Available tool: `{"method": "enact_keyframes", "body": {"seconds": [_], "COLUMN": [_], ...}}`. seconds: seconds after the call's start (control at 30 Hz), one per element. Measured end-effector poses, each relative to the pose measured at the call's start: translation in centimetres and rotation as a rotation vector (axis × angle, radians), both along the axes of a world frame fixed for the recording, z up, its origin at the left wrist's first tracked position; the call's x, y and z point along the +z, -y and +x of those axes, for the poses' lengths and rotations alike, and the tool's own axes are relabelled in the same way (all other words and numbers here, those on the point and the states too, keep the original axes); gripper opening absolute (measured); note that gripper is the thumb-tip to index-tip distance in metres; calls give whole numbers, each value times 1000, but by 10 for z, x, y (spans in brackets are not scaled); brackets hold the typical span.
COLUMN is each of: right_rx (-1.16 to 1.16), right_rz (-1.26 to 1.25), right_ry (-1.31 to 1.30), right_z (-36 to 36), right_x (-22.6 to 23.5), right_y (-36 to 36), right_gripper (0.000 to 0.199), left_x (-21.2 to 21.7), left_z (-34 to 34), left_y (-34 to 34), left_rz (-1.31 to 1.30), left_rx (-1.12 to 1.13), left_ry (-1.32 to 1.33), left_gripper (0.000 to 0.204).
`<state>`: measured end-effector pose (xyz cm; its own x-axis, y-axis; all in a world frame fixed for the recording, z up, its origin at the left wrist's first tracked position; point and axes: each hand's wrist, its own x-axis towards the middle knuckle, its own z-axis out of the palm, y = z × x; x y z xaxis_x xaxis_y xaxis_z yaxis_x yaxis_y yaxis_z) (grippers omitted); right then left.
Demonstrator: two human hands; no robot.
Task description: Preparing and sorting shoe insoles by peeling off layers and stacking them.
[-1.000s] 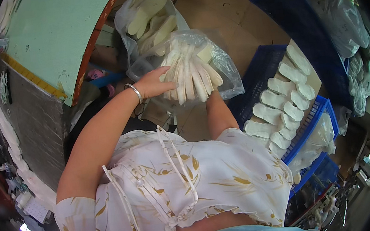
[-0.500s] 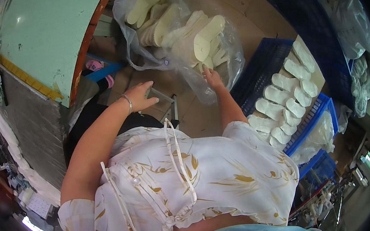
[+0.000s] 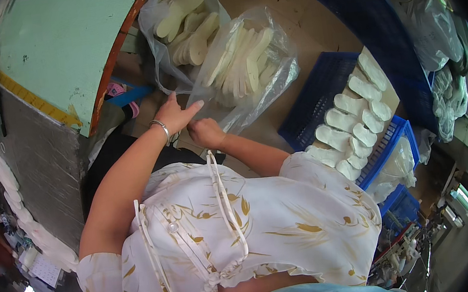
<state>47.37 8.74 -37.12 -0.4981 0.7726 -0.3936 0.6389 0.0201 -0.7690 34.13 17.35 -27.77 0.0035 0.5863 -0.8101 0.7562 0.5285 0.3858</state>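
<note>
Two clear plastic bags hold stacks of cream insoles: a left bag (image 3: 152, 45) and a right bag (image 3: 289, 69). Sole-shaped insoles (image 3: 247, 62) fill the right bag, many standing on edge. My right hand (image 3: 207, 133) is closed at the near edge of that bag, its fingers curled on the plastic. The film stretches from the hand up to the stack. Just left of it, my left hand (image 3: 175, 115) has its thumb apart from the fingers, beside the near folds of the bags. Nothing shows in that hand.
To the right, a blue crate (image 3: 320, 86) has a board with rows of white insoles (image 3: 353, 117) over it. A taller blue crate (image 3: 360, 11) stands behind. A green-topped table (image 3: 69, 43) and a grey surface (image 3: 42, 152) lie left.
My right hand has come from the insoles in the right bag down and left, closing beside my left hand. The near edge of the bag has shifted left. My left hand has moved slightly.
</note>
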Motion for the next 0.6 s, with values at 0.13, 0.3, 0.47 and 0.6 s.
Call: {"method": "enact_keyframes", "body": {"seconds": [0.13,0.3,0.47,0.6], "right_rx": [-92,-193,-546,-431], "right_rz": [-14,-573,439,249], "right_ry": [-132,-566,360,1053], "right_z": [7,26,119,193], "right_x": [9,10,-67,-118], "right_y": [27,-9,-126,-179], "right_gripper": [18,36,64,68], "left_x": [-31,-43,-37,-34], "left_z": [-2,-26,-45,-40], "left_y": [26,21,28,27], "left_rz": [-21,14,4,-59], "left_rx": [-353,-492,-666,-700], "left_ry": [-104,-112,-176,-271], "left_gripper": [62,25,22,18]}}
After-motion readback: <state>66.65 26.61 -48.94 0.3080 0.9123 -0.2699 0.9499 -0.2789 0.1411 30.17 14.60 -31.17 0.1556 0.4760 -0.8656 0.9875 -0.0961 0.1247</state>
